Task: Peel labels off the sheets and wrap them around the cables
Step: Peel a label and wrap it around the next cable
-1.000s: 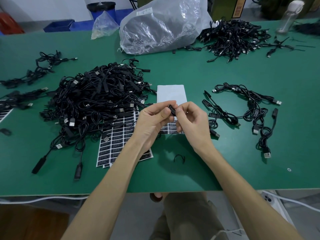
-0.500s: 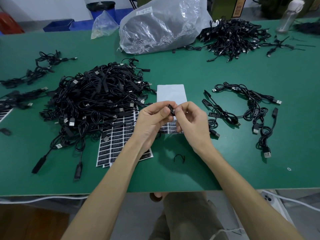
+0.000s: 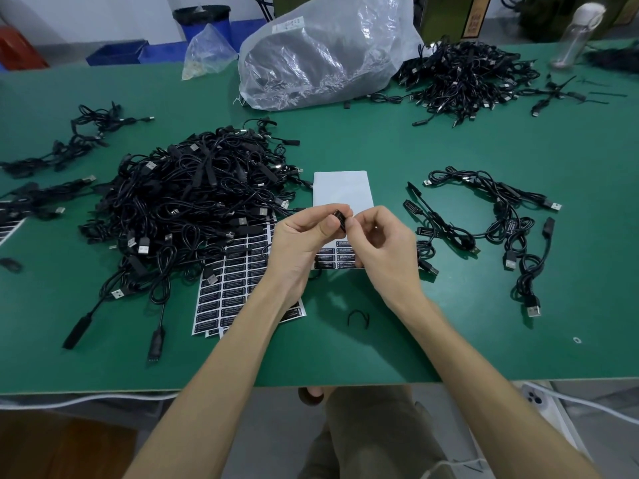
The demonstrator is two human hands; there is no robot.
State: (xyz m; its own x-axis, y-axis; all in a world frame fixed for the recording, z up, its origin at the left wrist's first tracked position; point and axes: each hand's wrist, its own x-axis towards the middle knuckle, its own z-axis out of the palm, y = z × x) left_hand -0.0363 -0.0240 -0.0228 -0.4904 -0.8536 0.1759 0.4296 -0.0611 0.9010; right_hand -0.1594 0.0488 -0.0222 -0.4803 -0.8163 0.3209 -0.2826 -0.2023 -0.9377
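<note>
Cable section (image 3: pixel 340 220): centre frame, over the part-used label sheet (image 3: pixel 342 188); long axis near upright.
Left hand (image 3: pixel 301 247): thumb and forefinger pinch it from the left.
Right hand (image 3: pixel 387 247): fingertips pinch it from the right, equally near.
Label wrap: cannot tell.

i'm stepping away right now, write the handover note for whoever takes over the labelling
Left hand: pinches a small black cable part above the sheets.
Right hand: pinches the same part from the other side; whether a label is on it cannot be made out.
Things: large cable pile on the left of the green table; label sheet under the left forearm; mostly peeled sheet behind the hands, with a few label rows at its near end.
Done: a small group of cables lies to the right, some showing labels.
Left: finish this one, then work through the pile.
</note>
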